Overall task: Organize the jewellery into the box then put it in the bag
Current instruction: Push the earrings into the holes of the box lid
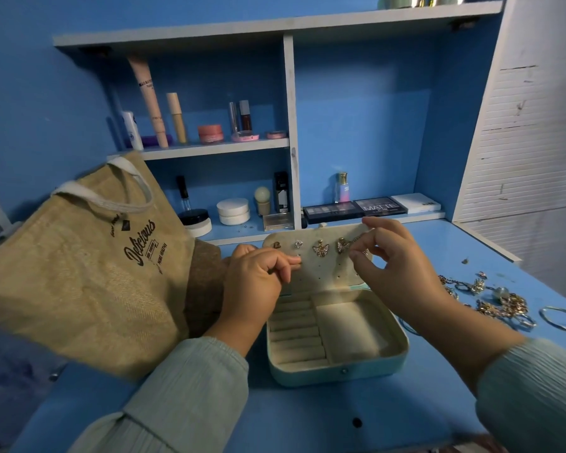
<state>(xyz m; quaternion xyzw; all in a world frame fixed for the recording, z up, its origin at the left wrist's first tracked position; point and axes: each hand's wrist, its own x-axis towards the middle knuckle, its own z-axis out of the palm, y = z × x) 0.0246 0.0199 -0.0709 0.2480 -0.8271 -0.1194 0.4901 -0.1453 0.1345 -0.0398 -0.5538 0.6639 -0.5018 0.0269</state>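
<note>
A pale green jewellery box (337, 371) lies open on the blue desk, its cream earring panel (321, 269) standing upright at the back. Several earrings hang on the panel, among them a butterfly earring (321, 249). My left hand (258, 279) grips the panel's left edge, fingers curled. My right hand (396, 259) pinches a small earring at the panel's upper right. A loose pile of gold and silver jewellery (500, 305) lies on the desk to the right. A jute bag (89, 273) printed "Delicious" stands at the left.
Cosmetics stand on the shelves (209, 147) behind the box: tubes, jars, bottles. Eyeshadow palettes (356, 209) lie on the low ledge just behind the panel. A white slatted door (530, 142) closes off the right side. Silver bangles (559, 318) lie near the desk's right edge.
</note>
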